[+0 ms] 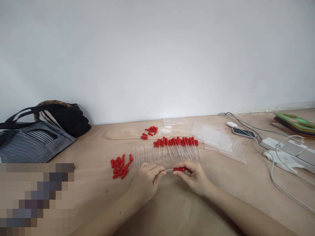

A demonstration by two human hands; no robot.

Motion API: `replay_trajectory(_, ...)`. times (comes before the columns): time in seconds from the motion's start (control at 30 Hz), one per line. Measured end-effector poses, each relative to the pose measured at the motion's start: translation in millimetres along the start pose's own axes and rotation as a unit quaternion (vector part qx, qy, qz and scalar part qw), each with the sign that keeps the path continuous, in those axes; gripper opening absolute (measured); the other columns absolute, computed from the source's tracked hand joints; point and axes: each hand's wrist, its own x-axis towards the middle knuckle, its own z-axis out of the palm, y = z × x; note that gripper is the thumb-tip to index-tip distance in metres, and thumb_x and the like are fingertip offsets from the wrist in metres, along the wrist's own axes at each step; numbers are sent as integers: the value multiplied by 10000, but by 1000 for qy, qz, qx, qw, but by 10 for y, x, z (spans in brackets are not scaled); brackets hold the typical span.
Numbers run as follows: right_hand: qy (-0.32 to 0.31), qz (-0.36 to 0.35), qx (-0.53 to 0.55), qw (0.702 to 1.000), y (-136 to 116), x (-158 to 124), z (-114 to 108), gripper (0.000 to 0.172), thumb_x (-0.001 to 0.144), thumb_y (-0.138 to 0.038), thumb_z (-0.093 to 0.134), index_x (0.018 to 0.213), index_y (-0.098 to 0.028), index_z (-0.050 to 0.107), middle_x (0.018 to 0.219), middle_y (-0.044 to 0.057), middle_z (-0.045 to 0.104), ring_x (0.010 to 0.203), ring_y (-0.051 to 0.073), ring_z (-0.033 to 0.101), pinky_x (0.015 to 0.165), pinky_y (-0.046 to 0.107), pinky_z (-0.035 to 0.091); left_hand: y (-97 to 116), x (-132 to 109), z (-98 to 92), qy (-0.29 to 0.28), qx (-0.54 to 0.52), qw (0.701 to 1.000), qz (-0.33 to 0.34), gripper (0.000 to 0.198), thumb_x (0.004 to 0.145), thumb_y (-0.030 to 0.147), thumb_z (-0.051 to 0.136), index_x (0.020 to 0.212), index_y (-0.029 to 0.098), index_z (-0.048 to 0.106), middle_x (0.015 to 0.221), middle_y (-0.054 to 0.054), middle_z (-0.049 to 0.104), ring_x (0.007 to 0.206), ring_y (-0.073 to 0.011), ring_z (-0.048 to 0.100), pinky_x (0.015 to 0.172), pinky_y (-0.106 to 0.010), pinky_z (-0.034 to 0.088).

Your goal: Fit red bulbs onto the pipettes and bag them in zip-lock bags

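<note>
Between thumb and fingers, my left hand (148, 179) pinches a thin clear dropper tube (169, 170). My right hand (195, 178) is closed on a red rubber bulb (179, 169) at the tube's right end; how far the tube goes into it is hidden. Just beyond my hands lies a row of droppers (183, 150) with red bulbs on their far ends. Bare clear tubes (140, 156) continue that row to the left. A pile of loose red bulbs (120, 166) lies left of my left hand.
Farther back are more red bulbs (150, 131) beside clear tubes (164, 130). Clear plastic bags (216, 137) lie right of the row. A power strip (292, 152) with cables, a dark device (243, 132) and stacked colored sheets (295, 123) are at right. A striped bag (36, 141) stands left.
</note>
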Motion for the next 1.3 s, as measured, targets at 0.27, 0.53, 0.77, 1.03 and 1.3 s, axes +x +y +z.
replay_trajectory(0.27, 7, -53, 13, 998, -30, -15, 27, 74, 722, -224, 599, 765, -179, 640, 687, 31, 666, 622, 126, 602, 571, 229, 474, 53, -21, -5, 67, 0, 997, 37, 223, 836, 170, 398, 745, 171, 602, 604, 16, 640, 546, -111, 557, 602, -277, 300)
replay_trajectory(0.53, -11, -46, 18, 999, -63, -30, 35, 56, 725, -224, 597, 745, -191, 637, 681, 27, 659, 610, 121, 592, 567, 231, 467, 136, -39, -41, 67, 1, 998, 9, 208, 815, 188, 429, 727, 204, 617, 588, 36, 651, 511, -96, 561, 638, -291, 272)
replay_trajectory(0.77, 1, 91, 221, 971, -41, -12, 57, 422, 572, -290, 729, 951, -225, 556, 765, -4, 587, 618, 103, 556, 596, 238, 467, 135, -6, 45, -37, -236, 952, -192, 306, 821, 341, 390, 680, 180, 608, 590, 0, 626, 545, -116, 543, 581, -252, 386)
replay_trajectory(1.03, -46, 164, 312, 935, -175, -36, 215, 284, 680, -445, 601, 734, -165, 602, 558, -20, 529, 554, 108, 511, 586, 255, 433, 215, -29, 175, -88, -404, 880, -233, 348, 799, 393, 410, 654, 161, 625, 622, -22, 641, 554, -120, 541, 543, -237, 426)
replay_trajectory(1.3, 135, 205, -48, 968, 264, 284, -575, 372, 695, -459, 528, 817, -121, 623, 633, 41, 619, 521, 134, 531, 483, 235, 404, -408, 151, -231, 1, -88, 973, -216, 201, 726, 333, 501, 739, 205, 655, 735, -4, 663, 704, -165, 567, 634, -250, 417)
